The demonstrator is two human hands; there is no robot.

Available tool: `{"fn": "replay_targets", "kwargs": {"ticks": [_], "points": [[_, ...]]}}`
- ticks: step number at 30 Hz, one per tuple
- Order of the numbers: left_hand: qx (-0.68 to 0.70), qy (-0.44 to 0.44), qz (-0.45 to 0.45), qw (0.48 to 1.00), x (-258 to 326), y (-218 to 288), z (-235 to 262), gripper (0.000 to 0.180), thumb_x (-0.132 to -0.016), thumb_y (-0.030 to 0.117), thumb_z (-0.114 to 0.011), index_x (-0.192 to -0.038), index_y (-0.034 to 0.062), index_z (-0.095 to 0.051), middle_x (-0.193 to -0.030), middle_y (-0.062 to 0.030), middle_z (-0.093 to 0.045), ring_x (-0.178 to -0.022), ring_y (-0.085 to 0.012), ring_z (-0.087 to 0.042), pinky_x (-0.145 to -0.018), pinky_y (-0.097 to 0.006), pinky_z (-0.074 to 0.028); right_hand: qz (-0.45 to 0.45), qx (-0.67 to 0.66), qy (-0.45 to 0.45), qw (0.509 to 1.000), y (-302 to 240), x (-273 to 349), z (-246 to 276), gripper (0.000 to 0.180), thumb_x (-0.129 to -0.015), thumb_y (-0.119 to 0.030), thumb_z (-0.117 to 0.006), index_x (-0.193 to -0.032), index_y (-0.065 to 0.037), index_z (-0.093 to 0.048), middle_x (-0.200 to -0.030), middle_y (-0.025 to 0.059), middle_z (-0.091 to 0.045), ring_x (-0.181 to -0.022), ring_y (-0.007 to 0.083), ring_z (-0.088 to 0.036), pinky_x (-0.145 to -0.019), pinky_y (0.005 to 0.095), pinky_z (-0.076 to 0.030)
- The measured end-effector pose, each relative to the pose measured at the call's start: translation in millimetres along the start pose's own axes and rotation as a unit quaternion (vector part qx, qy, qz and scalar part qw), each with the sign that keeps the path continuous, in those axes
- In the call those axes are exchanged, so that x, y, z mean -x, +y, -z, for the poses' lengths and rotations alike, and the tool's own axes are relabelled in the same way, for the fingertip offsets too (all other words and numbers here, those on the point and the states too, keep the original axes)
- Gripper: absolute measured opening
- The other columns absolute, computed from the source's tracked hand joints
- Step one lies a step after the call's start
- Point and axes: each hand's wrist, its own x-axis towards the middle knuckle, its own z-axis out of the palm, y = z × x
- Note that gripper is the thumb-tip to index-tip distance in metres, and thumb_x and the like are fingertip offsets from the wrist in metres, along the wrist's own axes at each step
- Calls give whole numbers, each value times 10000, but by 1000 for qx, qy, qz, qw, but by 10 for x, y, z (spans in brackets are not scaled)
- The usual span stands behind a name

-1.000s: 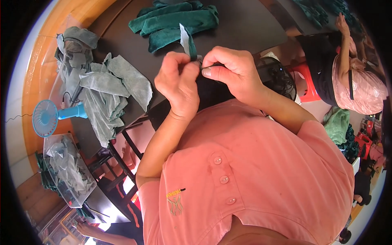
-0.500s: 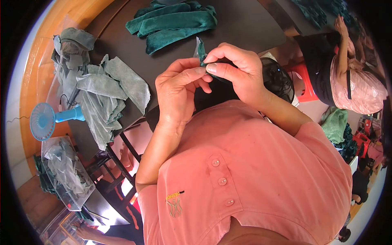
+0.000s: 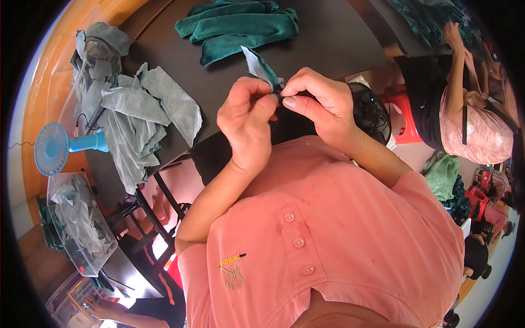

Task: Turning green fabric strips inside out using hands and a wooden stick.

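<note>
My left hand (image 3: 249,117) is closed on a small strip of green velvet fabric (image 3: 259,64), its thumb and bent fingers pinching the lower part. The strip's pale grey backing faces up on one side, and its free end sticks out beyond my fingers. Close beside it, my right hand (image 3: 322,104) is closed in a pinch of thumb and forefinger at the strip's lower end, where the fabric looks dark and is mostly hidden. Past both hands, folded green velvet pieces (image 3: 240,27) lie stacked on the dark table (image 3: 328,38).
Pale grey-green fabric pieces (image 3: 131,123) are heaped on the left, by a small blue fan (image 3: 52,149). A clear plastic bin (image 3: 82,229) of scraps stands lower left. A black fan (image 3: 372,112) is beside my right arm. Another person (image 3: 470,120) works at far right.
Both hands have lowered slightly, and the left has turned inward. The fabric strip now leans left and shows more of its pale backing.
</note>
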Motion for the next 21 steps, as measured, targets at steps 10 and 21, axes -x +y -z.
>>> {"fn": "replay_targets", "kwargs": {"ticks": [10,21], "points": [[54,41,11,998,-94,21,-13,54,-815,-3,-601,-865,3,-620,-784,-13,-608,-595,-66,-484,-548,-216,-400,-268,-266,94,921,-113,59,-193,106,-830,32,-673,-911,-11,-619,-840,-2,-629,-791,59,-574,-731,204,-443],[36,7,-26,999,-76,17,64,91,-800,-53,-600,-870,5,-606,-791,2,-583,-698,-80,-487,-681,-213,-418,-262,-145,69,952,-206,-82,-69,228,-893,-225,-681,-823,-20,-609,-693,14,-581,-641,59,-520,-570,229,-422]]}}
